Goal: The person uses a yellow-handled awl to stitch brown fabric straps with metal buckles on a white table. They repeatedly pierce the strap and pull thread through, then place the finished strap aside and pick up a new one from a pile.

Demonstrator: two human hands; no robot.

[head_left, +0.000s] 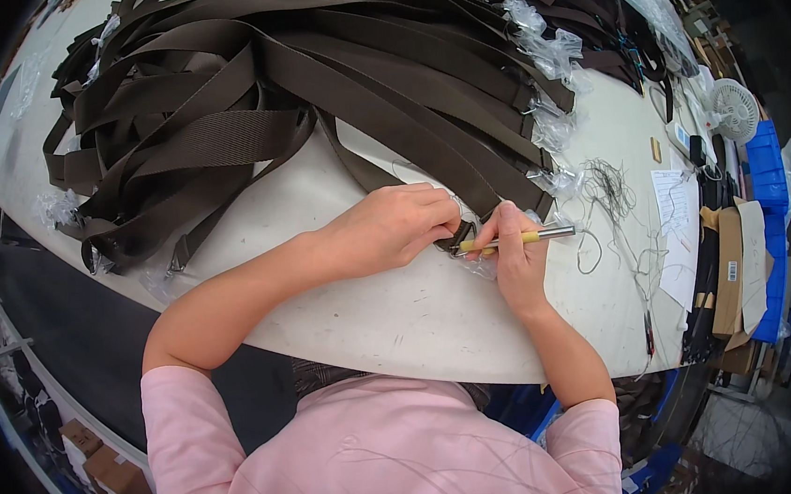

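Note:
My left hand (392, 228) is closed, its fingers pinching the end of a dark brown webbing strap (456, 239) near the table's front. My right hand (515, 253) grips a slim pen-like tool (552, 233) with a yellowish shaft and a silver end. Its tip meets the strap end beside my left fingertips; the exact point of contact is too small to make out. A scrap of clear plastic shows under the fingers. Just beyond both hands lies a large heap of brown webbing straps (217, 140), many with ends wrapped in clear plastic (542, 41).
The white table (394, 332) curves around my body. On its right side lie a tangle of dark thread (608, 186) and a printed sheet (674, 223). Further right are a small white fan (734, 110), a cardboard box (726, 265) and blue bins (768, 167).

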